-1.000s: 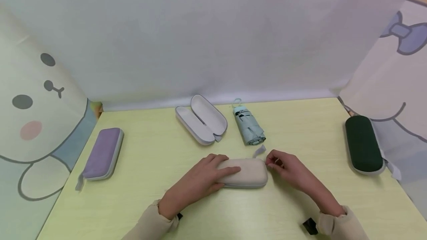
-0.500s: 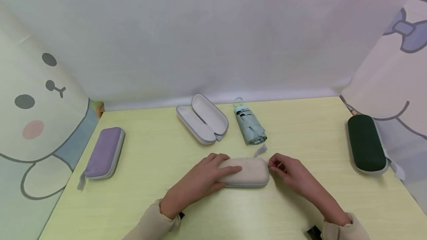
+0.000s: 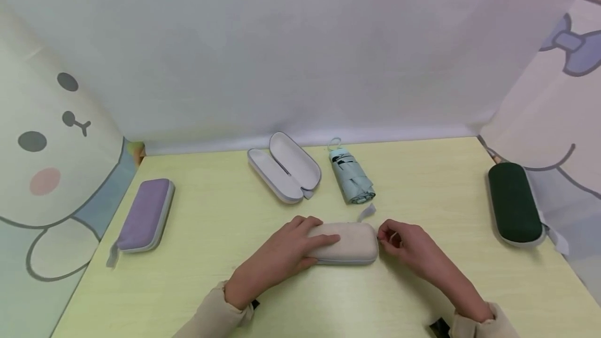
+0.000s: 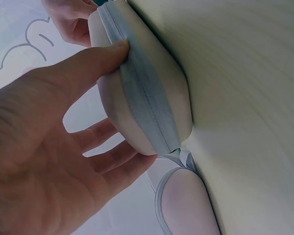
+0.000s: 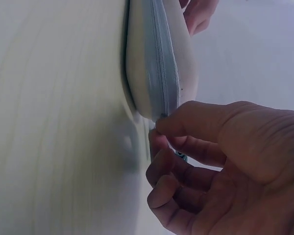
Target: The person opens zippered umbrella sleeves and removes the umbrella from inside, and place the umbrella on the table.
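Note:
A cream glasses case (image 3: 354, 241) with a grey zipper band (image 4: 147, 93) lies near the front middle of the table. My left hand (image 3: 279, 252) holds its left part, thumb along the near side and fingers over the top and far side. At the case's right end, my right hand (image 3: 408, 244) pinches the zipper pull between thumb (image 5: 186, 120) and index finger; the pull itself is mostly hidden by the fingertips. The zipper's teeth look joined along the near side. A grey strap loop (image 3: 366, 213) sticks out from the case's far side.
Behind the case lie an opened glasses case (image 3: 293, 163) with a pale lining and a folded light-blue umbrella (image 3: 352, 177). A purple case (image 3: 144, 215) lies at the left edge, a dark green case (image 3: 513, 202) at the right edge. A white curtain (image 3: 300, 56) hangs behind the table.
My right hand has shifted slightly toward me around the case's right end, still pinching. The left hand and the case have stayed in place.

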### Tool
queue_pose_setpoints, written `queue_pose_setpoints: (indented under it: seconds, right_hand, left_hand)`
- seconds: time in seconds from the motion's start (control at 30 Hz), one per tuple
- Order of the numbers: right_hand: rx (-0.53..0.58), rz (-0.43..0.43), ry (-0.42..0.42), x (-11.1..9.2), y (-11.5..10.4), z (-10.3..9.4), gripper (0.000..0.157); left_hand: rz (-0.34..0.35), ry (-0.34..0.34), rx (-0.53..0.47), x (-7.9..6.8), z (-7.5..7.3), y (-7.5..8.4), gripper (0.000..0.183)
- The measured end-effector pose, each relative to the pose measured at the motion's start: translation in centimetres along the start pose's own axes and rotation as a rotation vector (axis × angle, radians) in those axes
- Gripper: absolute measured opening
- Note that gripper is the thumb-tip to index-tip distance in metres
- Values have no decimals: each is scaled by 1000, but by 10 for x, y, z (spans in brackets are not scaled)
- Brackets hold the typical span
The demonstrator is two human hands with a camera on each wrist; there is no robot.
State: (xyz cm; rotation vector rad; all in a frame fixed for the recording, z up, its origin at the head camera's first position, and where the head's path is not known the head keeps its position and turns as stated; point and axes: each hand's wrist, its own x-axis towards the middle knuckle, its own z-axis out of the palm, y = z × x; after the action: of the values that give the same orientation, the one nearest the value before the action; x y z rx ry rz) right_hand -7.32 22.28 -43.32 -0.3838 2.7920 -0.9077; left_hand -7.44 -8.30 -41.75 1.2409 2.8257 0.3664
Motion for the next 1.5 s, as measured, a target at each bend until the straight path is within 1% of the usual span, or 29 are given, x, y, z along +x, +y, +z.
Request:
queue_pose_setpoints:
  seconds: [0.13,0.4,0.5,0.67,0.87,1.2,1.5]
  right_hand:
    - [-9,11,-1,-1,-1,1,17]
    - [-2,67,-27,-5,-7,1,15]
    - [0,89,-18,-7,-9,3,15]
    - [-1,109,20,-13,-11,6,15]
    - [26,129,53,-20,-14,9,15]
    - [60,231,57,-30,-18,15,13]
    - [104,294,70,-38,-25,19,15]
  left_hand:
    - [-5,-6,-3,0,-1,0,63]
    - [5,22,-13,-2,-1,1,63]
    - [4,21,-5,-2,0,1,63]
    - [3,14,12,-1,1,0,63]
    - [-6,-1,5,0,0,1,63]
    - [-5,-4,6,0,-1,1,64]
    - [-7,-3,-5,-1,-1,1,63]
